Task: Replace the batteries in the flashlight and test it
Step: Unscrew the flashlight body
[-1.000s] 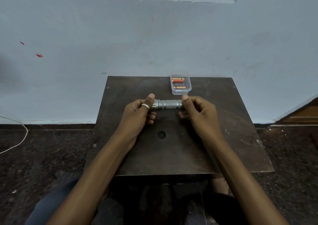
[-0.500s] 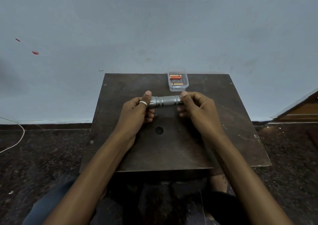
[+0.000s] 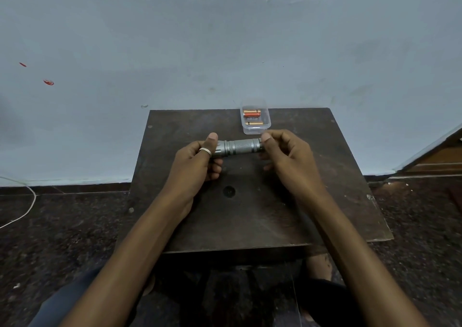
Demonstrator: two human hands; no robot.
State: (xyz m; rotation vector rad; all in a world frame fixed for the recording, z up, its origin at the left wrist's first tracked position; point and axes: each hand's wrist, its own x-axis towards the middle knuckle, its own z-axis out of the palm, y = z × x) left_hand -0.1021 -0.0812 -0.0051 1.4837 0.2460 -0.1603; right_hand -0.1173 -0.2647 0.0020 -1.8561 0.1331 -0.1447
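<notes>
A short silver-grey metal flashlight (image 3: 238, 147) is held level above the dark wooden table (image 3: 325, 201), lying left to right. My left hand (image 3: 197, 160), with a ring on the thumb, grips its wider head end. At the tail end, my right hand (image 3: 287, 155) pinches the cap with thumb and fingers. Behind the flashlight, a small clear plastic box (image 3: 255, 129) stands near the table's far edge with orange batteries (image 3: 252, 113) inside.
The small table stands against a pale blue wall (image 3: 225, 52). A round dark hole (image 3: 228, 191) marks the tabletop near the middle. A white cable (image 3: 23, 209) runs over the dark speckled floor at left. My knees are under the table's near edge.
Both hands keep the same hold on the flashlight. The view has shifted slightly; the fingers at the tail end have moved a little.
</notes>
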